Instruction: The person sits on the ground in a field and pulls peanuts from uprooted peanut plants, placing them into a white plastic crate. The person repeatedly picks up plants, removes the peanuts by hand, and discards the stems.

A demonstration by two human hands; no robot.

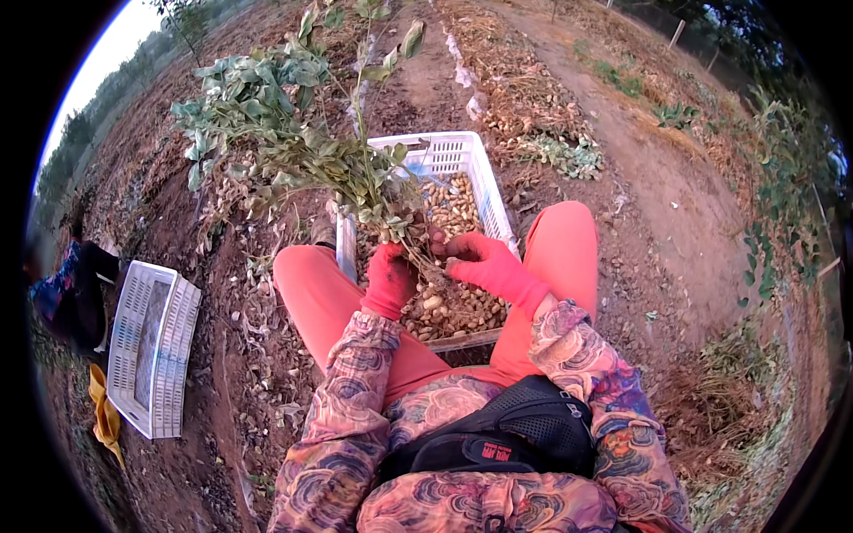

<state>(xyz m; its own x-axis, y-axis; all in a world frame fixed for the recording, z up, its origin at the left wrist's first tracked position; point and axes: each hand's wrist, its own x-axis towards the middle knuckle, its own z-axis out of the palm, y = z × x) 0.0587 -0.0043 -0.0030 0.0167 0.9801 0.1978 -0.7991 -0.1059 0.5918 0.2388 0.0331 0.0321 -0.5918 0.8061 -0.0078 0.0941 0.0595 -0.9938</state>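
My left hand [388,280], in a red glove, is closed around the stems of a bunch of uprooted peanut plants [313,150]. The leafy tops lean away to the upper left, and the roots hang toward me. My right hand [483,260], gloved in red with bare fingertips, is at the roots with thumb and fingers curled; whether it grips a pod or root is hidden. Beneath both hands, between my knees, stands a white plastic crate [490,183] holding many peanuts in their shells [453,206].
An empty white crate [176,353] stands on the soil at the left, beside a yellow item [103,413]. A partly visible person [80,286] is behind it. Rows of pulled peanut plants [526,86] lie ahead to the right. Green foliage [786,193] borders the right side.
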